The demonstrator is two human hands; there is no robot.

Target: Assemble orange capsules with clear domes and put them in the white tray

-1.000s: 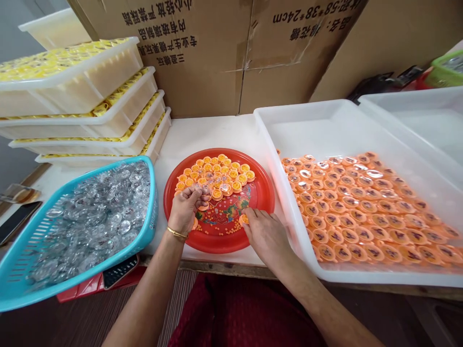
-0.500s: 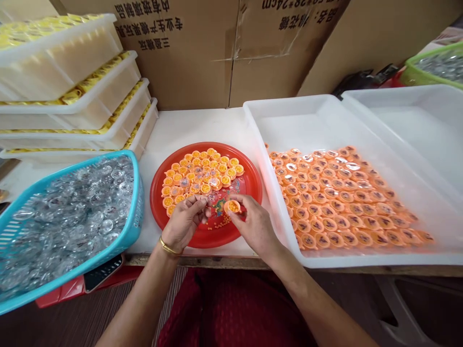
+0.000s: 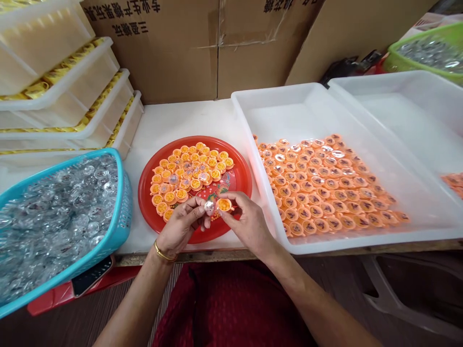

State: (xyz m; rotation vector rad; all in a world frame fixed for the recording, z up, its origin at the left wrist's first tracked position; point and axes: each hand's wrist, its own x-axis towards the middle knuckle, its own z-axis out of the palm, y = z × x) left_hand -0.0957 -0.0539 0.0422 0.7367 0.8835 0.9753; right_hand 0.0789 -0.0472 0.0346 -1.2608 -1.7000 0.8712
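Observation:
Over the front of a red round tray [image 3: 239, 159], my left hand [image 3: 183, 222] pinches a small clear plastic lid [image 3: 210, 207]. Close to its right, my right hand [image 3: 248, 219] holds a small orange cup [image 3: 224, 205] with yellow candy beads inside, its open top facing me. The lid and cup are side by side, nearly touching. On the tray stand many orange cups of yellow beads [image 3: 195, 184], a few with clear lids lying on them. Some loose beads [image 3: 216, 215] lie near my fingers, partly hidden.
At left is a blue basket [image 3: 125, 207] full of clear lids, with stacked white trays [image 3: 77, 123] of yellow pieces behind. To the right, a white tray [image 3: 253, 120] holds rows of lidded orange cups [image 3: 318, 180]. Cardboard boxes [image 3: 181, 62] stand behind; a green basket [image 3: 394, 60] sits far right.
My hands have come closer together, bringing the clear lid beside the orange cup. The lid now shows plainly at my left fingertips. The view has shifted slightly to the right.

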